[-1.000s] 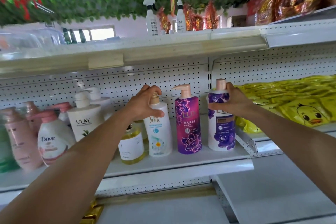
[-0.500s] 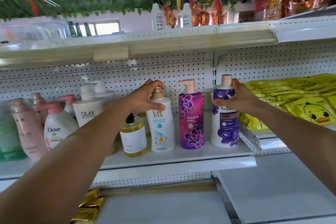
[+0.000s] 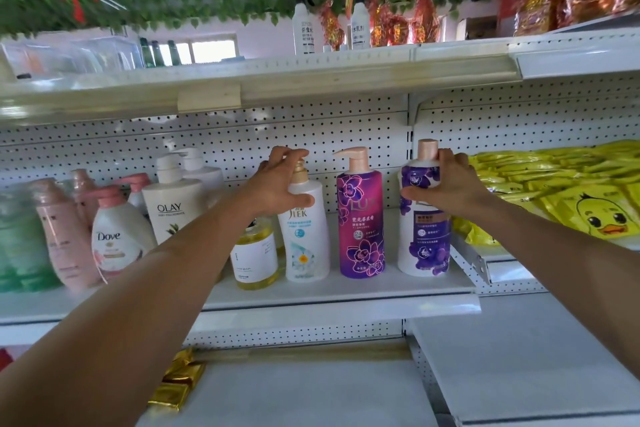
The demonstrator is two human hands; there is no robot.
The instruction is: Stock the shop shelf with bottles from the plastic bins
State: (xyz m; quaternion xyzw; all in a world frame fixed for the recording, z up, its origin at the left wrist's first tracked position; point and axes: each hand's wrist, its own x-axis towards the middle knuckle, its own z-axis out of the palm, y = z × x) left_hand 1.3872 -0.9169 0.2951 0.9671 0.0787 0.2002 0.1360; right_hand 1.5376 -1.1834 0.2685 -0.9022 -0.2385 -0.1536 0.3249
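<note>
Bottles stand upright in a row on the white shelf (image 3: 346,291). Left hand (image 3: 277,184) grips the white SLEK bottle (image 3: 306,236) at its neck; right hand (image 3: 446,184) grips the white-and-purple bottle (image 3: 424,239). A purple LUX bottle (image 3: 362,218) stands between them, untouched
</note>
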